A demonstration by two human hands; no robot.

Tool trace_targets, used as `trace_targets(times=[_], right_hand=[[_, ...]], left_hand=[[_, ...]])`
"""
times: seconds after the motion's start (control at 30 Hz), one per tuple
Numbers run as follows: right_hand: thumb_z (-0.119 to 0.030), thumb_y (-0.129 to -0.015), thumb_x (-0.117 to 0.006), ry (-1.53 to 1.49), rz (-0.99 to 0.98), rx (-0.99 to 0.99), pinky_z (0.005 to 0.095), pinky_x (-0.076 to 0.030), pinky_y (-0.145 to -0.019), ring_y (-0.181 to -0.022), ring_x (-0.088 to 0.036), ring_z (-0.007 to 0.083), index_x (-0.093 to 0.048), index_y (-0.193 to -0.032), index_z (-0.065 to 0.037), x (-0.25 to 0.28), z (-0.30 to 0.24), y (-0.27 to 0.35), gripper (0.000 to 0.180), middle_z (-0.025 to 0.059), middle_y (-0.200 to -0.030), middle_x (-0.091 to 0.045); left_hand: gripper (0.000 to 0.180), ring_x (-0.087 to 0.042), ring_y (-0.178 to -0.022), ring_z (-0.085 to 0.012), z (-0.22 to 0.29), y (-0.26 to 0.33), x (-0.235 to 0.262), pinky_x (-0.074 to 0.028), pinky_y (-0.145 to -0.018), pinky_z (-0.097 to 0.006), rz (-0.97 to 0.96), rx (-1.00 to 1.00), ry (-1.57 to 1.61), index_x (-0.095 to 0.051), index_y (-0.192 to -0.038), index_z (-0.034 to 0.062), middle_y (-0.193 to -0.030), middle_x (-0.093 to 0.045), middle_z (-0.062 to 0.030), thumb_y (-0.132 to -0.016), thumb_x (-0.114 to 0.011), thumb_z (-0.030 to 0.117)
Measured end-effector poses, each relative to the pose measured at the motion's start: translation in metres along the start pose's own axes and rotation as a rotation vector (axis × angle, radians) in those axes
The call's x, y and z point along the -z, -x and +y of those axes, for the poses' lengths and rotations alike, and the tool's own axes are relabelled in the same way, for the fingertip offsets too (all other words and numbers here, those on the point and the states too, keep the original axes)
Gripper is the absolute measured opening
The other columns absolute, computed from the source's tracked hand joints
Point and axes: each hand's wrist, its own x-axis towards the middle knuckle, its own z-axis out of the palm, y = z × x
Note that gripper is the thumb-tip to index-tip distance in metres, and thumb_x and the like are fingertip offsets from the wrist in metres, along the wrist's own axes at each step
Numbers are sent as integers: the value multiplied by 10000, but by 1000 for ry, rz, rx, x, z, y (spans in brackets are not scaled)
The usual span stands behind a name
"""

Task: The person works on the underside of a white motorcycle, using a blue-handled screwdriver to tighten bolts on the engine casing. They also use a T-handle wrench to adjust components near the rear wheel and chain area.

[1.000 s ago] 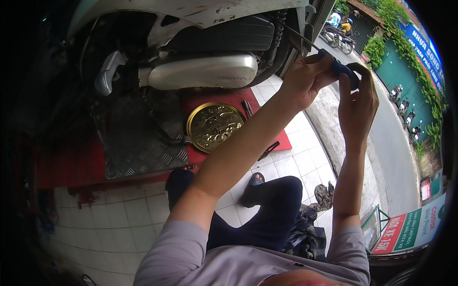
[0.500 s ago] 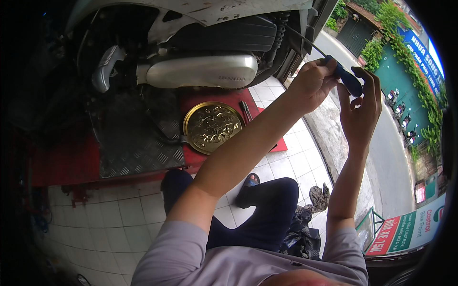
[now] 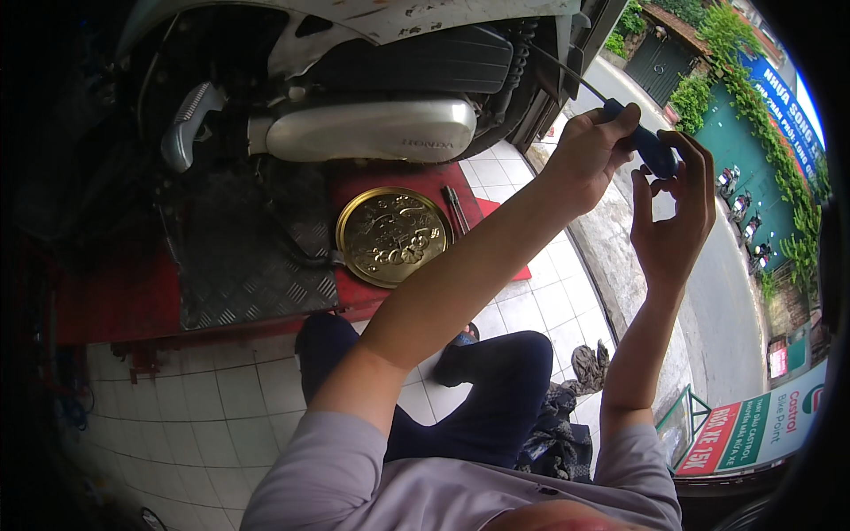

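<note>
A screwdriver with a dark blue handle (image 3: 653, 152) points up and to the left. Its thin shaft runs toward the rear of a scooter (image 3: 398, 66), beside the shock absorber (image 3: 522, 62); where the tip ends I cannot make out. My left hand (image 3: 591, 157) is closed round the front of the handle, thumb on top. At the handle's butt end, my right hand (image 3: 680, 208) curls its fingers loosely round it, thumb a little apart from the fingertips. Below the shaft lies the scooter's silver exhaust cover (image 3: 372, 130).
A round gold embossed tray (image 3: 394, 237) and a dark pen-shaped tool (image 3: 455, 211) lie on the red stand (image 3: 354, 296) under the scooter. Dark crumpled cloth (image 3: 558, 434) rests on white tiles near my knee. A street (image 3: 708, 292) and a signboard (image 3: 753, 425) are at the right.
The screwdriver handle and both hands have shifted slightly right. My left thumb sits higher on the handle, and my right fingers have turned a little round the butt end.
</note>
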Motion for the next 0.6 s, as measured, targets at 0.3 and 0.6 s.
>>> trace_targets(times=[0.3, 0.6], right_hand=[[-9, -805, -663, 204, -151, -332, 275, -526, -559, -611, -645, 188, -613, -1054, -20, -2, 23, 2, 254, 101, -891, -665], [-64, -811, -700, 93, 25, -141, 209, -454, -560, -550, -601, 95, -592, -959, -44, 1, 14, 8, 184, 32, -573, -607]], left_hand=[[50, -592, -927, -166, 9, 7, -5, -499, -918, -306, 11, -49, 63, -608, -936, 21, -939, -618, -78, -929, -576, 58], [99, -622, -899, -205, 18, 5, -13, -520, -920, -347, 1, 3, 10, -599, -951, -20, -939, -627, -113, -940, -563, 72]])
